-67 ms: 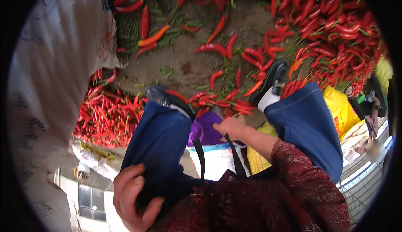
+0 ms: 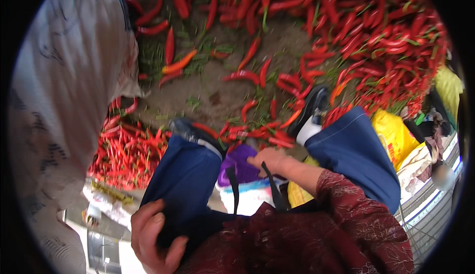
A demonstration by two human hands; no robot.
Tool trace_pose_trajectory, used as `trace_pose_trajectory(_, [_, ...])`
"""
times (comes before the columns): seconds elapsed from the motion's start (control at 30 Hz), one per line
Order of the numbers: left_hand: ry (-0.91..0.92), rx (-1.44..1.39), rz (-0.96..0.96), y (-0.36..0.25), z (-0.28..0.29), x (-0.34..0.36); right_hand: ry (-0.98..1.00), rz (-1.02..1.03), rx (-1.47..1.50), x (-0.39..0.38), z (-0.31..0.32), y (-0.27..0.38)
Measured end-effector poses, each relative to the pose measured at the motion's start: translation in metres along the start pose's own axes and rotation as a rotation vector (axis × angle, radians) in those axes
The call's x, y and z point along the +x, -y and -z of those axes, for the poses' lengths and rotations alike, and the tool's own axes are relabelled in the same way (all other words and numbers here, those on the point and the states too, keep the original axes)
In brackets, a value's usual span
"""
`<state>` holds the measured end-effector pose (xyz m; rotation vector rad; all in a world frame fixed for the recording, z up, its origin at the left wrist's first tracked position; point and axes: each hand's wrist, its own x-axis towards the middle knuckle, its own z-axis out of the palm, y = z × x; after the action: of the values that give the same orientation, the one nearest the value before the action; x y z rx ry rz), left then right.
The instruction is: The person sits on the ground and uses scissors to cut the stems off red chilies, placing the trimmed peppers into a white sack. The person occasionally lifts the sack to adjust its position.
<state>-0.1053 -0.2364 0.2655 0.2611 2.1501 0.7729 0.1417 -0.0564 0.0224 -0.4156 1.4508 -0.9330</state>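
Note:
My left hand (image 2: 156, 239) is raised beside my left knee, its thumb and fingers apart, with nothing in it. Between my legs, my right hand (image 2: 271, 161) is closed at the edge of a purple piece of thin material (image 2: 238, 165); I cannot tell if it is a bag or cloth, and its fingertips are partly hidden. Just below that lies something white (image 2: 252, 199) with a blue edge. Several loose red chillies (image 2: 237, 133) are scattered on the ground around my shoes, beyond the purple piece.
Red chilli heaps lie at the far right (image 2: 371, 46) and left (image 2: 129, 157). A tall white sack (image 2: 64, 86) stands close on my left. To the right are a yellow bag (image 2: 393, 135) and folded fabrics. Green stems litter the ground.
The whole view has shifted slightly, so the ground and chillies sit a little differently. My right hand stays at the purple piece, and my left hand keeps its spread shape.

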Motion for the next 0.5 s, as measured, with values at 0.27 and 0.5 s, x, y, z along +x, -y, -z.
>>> trace_pose_trajectory(0.27, [-0.164,0.302,-0.331,0.004,0.006,-0.033,0.016,-0.019,-0.121,0.002,-0.002,0.010])
trace_pose_trajectory(0.5, [-0.006,0.226,-0.554,-0.047,-0.035,-0.053,-0.485,-0.020,-0.291,-0.056,0.029,0.057])
